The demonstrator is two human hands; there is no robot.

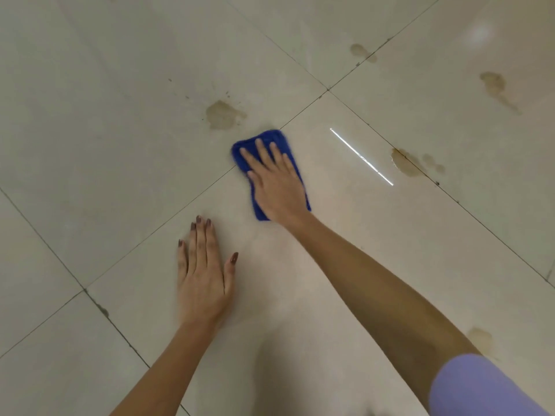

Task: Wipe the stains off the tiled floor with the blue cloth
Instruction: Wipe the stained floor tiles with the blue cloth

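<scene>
The blue cloth (277, 139) lies folded flat on the cream tiled floor (105, 121), near the middle of the view. My right hand (274, 181) presses down on it with fingers spread, covering most of it. A brownish stain (222, 115) sits just beyond the cloth's far left corner. More brownish stains lie to the right: one on a grout line (404, 162), one farther back (362, 52), one at far right (495, 85), and one by my right elbow (480, 339). My left hand (204, 274) rests flat on the tile, palm down, holding nothing.
Dark grout lines (186, 202) cross the floor diagonally. A bright strip of reflected light (362, 157) shows on the tile right of the cloth. A purple sleeve (480, 388) fills the bottom right corner.
</scene>
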